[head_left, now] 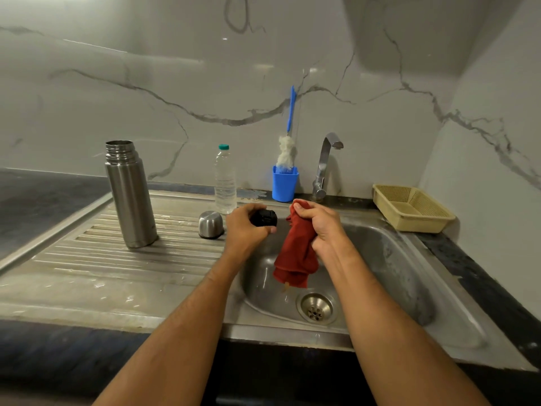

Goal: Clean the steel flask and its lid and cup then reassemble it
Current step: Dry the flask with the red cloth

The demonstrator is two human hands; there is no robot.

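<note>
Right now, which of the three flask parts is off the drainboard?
The black lid, gripped in the left hand over the sink; flask body and steel cup stand on it.

No lettering, brand, number or sign can be read anywhere in this view. The steel flask (131,194) on the draining board shows only a faint dark mark low on its side, too small to make out. The clear water bottle (225,180) carries a transparent wrap with no legible print. The blue holder (284,183) and the cream basket (411,207) bear no visible markings.
</note>
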